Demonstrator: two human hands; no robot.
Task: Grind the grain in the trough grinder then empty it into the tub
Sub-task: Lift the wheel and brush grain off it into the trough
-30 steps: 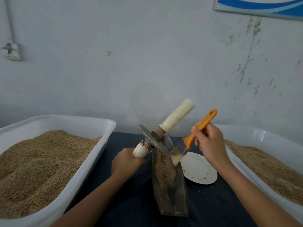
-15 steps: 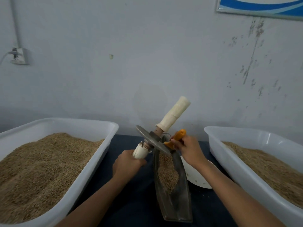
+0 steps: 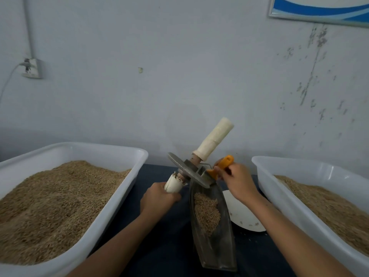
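A dark metal trough grinder [image 3: 217, 250] lies lengthwise on the table between two tubs, with a heap of grain [image 3: 206, 212] in its channel. The metal grinding wheel [image 3: 187, 170] is tilted up over the trough's far end, on an axle with cream-wrapped handles. My left hand [image 3: 159, 198] grips the near handle [image 3: 173, 183]; the far handle [image 3: 214, 138] points up and to the right, free. My right hand [image 3: 237, 181] holds an orange-handled scraper [image 3: 221, 165] against the wheel's far side; its blade is hidden behind the wheel.
A white tub [image 3: 103, 214] heaped with grain stands on the left, and a second white tub [image 3: 287, 198] with grain on the right. A white plate [image 3: 242, 214] lies between trough and right tub. A dark cloth [image 3: 165, 242] covers the table. The wall is close behind.
My right hand brought the scraper down and left, from above the plate to the far side of the wheel. My left hand keeps the wheel tilted up.
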